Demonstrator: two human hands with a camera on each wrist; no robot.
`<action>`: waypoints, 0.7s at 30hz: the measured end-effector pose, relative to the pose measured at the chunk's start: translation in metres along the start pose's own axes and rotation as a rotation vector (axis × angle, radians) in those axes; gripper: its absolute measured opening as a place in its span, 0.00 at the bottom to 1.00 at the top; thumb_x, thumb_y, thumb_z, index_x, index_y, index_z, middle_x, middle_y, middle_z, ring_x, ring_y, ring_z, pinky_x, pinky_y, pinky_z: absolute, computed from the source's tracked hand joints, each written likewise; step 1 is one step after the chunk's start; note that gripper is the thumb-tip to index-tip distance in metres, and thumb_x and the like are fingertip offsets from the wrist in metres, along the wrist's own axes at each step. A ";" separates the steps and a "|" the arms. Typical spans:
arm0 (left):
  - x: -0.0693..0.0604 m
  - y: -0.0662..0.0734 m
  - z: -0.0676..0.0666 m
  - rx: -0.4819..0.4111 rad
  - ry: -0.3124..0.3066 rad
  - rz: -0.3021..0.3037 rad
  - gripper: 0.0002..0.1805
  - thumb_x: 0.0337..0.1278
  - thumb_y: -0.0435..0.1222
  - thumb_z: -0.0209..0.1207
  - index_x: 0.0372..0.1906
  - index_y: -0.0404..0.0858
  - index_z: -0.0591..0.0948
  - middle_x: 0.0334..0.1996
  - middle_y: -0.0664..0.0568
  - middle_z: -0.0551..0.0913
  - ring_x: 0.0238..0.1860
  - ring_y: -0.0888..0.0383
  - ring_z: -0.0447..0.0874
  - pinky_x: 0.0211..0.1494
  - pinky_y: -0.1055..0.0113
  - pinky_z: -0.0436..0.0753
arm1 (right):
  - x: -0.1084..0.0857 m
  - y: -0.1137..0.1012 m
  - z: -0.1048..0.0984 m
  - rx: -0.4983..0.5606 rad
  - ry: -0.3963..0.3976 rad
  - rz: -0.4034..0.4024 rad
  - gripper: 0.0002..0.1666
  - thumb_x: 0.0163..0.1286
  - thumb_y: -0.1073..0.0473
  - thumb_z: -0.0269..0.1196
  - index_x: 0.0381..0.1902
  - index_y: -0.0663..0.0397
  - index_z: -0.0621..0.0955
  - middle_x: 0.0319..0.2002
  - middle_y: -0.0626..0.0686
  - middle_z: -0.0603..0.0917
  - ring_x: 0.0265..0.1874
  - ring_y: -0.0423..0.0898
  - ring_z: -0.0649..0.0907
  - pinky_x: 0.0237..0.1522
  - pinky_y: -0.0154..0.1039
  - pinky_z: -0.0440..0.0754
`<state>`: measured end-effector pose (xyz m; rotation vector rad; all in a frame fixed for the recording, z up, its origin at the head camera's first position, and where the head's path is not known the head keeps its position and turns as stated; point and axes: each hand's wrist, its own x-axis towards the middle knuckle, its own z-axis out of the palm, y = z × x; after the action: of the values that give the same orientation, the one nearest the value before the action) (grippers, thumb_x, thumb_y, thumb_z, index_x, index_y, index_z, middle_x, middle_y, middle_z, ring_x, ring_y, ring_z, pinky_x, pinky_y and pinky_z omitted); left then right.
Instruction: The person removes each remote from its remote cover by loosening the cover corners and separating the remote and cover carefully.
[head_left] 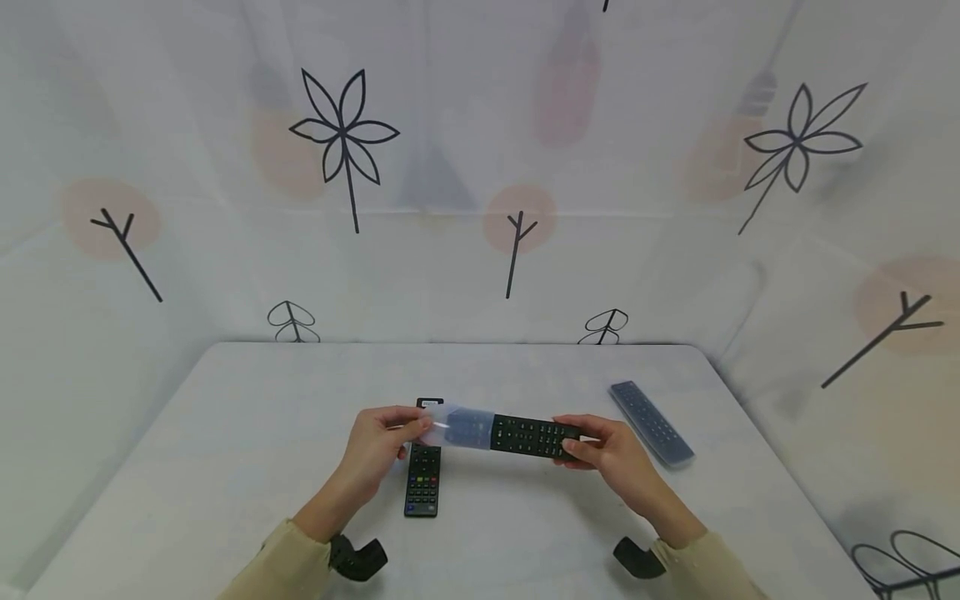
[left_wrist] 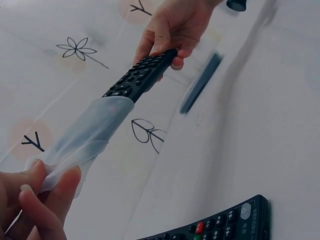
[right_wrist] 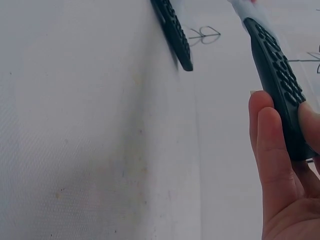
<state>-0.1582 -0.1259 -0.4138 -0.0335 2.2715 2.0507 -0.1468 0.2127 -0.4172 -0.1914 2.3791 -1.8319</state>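
A black remote control (head_left: 528, 436) is held level above the table, part of it inside a translucent plastic sleeve (head_left: 467, 428). My left hand (head_left: 375, 450) pinches the sleeve's far end between thumb and fingers; in the left wrist view the sleeve (left_wrist: 92, 130) looks loose and creased there. My right hand (head_left: 618, 458) grips the bare end of the remote, thumb on the button side and fingers beneath, as the right wrist view shows of the remote (right_wrist: 275, 75). The buttons on the covered part show only dimly through the plastic.
A second black remote control (head_left: 423, 487) with coloured buttons lies on the white table (head_left: 262, 467), partly below the left hand and sleeve. Toward the right edge lies a bluish, seemingly covered remote (head_left: 651, 423). A patterned cloth (head_left: 427, 275) stands behind the table.
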 end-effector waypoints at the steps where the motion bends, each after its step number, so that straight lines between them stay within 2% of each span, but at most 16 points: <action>1: 0.000 0.000 0.000 0.000 0.001 0.000 0.08 0.60 0.33 0.67 0.43 0.35 0.88 0.38 0.47 0.85 0.38 0.42 0.79 0.27 0.67 0.74 | 0.000 0.000 0.000 0.001 0.000 -0.002 0.24 0.67 0.71 0.63 0.61 0.67 0.77 0.55 0.67 0.80 0.38 0.53 0.88 0.41 0.41 0.85; 12: 0.002 -0.003 -0.002 0.017 0.012 -0.003 0.09 0.60 0.33 0.67 0.44 0.35 0.88 0.40 0.47 0.86 0.35 0.52 0.81 0.27 0.68 0.74 | -0.002 -0.002 0.000 0.011 -0.001 -0.012 0.24 0.67 0.72 0.63 0.61 0.69 0.76 0.56 0.67 0.79 0.38 0.54 0.88 0.40 0.41 0.86; 21: 0.001 -0.002 -0.003 0.021 0.011 -0.001 0.09 0.60 0.33 0.67 0.44 0.35 0.88 0.41 0.46 0.86 0.37 0.47 0.82 0.27 0.65 0.75 | -0.001 0.002 -0.002 -0.015 0.008 -0.007 0.24 0.66 0.72 0.64 0.61 0.67 0.78 0.55 0.68 0.79 0.38 0.53 0.88 0.40 0.41 0.85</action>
<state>-0.1590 -0.1295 -0.4151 -0.0456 2.2986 2.0310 -0.1466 0.2156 -0.4185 -0.1952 2.4016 -1.8214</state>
